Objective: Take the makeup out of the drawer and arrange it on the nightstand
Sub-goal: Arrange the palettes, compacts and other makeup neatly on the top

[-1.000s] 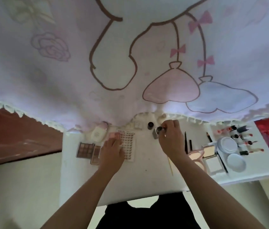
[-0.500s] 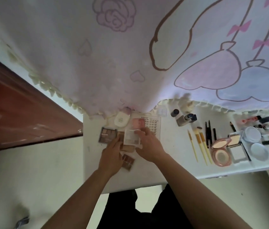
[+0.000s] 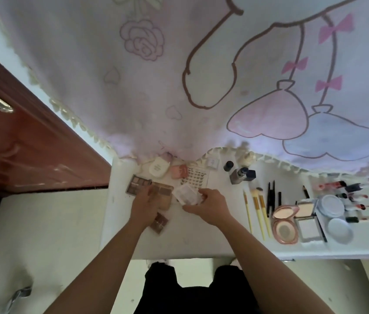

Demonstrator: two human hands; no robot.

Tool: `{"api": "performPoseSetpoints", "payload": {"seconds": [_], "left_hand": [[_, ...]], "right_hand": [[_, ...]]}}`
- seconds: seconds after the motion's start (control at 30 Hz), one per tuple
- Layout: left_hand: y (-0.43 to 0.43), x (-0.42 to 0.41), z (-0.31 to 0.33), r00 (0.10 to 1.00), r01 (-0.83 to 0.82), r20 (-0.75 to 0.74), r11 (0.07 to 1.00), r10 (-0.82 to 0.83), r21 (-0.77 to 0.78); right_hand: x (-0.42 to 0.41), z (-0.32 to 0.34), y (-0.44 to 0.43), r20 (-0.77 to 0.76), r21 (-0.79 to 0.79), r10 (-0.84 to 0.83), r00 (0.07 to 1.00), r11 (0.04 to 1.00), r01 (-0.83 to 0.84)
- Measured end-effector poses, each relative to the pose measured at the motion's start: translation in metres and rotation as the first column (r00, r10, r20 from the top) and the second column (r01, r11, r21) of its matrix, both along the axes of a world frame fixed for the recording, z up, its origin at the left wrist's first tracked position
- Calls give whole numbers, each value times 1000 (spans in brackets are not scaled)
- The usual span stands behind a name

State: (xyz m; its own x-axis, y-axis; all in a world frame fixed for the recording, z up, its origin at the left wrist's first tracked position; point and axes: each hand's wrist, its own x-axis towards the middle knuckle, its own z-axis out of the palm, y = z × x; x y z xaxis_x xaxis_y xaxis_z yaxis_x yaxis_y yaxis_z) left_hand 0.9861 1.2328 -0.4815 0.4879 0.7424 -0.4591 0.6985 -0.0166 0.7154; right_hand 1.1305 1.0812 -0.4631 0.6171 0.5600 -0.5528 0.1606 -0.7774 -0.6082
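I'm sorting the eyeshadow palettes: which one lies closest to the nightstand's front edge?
The small reddish-brown palette, beside the wrist of the left hand. The grey-brown palette and the tan palette lie farther back, by that hand's fingertips.

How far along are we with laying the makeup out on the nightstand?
Done: brushes and compacts lie in rows to the right. In hand: the right hand grips a clear case while the left hand rests on the eyeshadow palettes. To do: those palettes overlap in a heap. Whether the drawer holds more cannot be told.
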Motion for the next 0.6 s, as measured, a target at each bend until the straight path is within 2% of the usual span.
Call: {"api": "performPoseSetpoints", "payload": {"seconds": [0.07,0.1,0.17,0.27,0.33,0.5,0.6], "left_hand": [[-6,11,25,977,-107,139,939,159,-326],[-8,15,37,961,-94,196,898,194,-429],[-11,20,60,937,29,312,852,160,-522],[-14,27,79,888,227,454,793,70,-566],[-15,27,83,864,286,502,781,41,-556],[-15,25,81,844,247,528,806,94,-538],[-15,20,77,833,229,530,773,159,-592]], "right_hand": [[4,23,-10,-165,145,-105,981,981,130],[5,33,-14,-272,214,-127,954,958,189],[7,47,-19,-403,304,-118,908,918,255],[5,58,-20,-454,375,-81,887,886,273],[1,62,-20,-462,394,-56,885,881,262],[-8,67,-22,-413,406,-39,910,887,222],[-9,68,-26,-438,429,-72,896,859,279]]}}
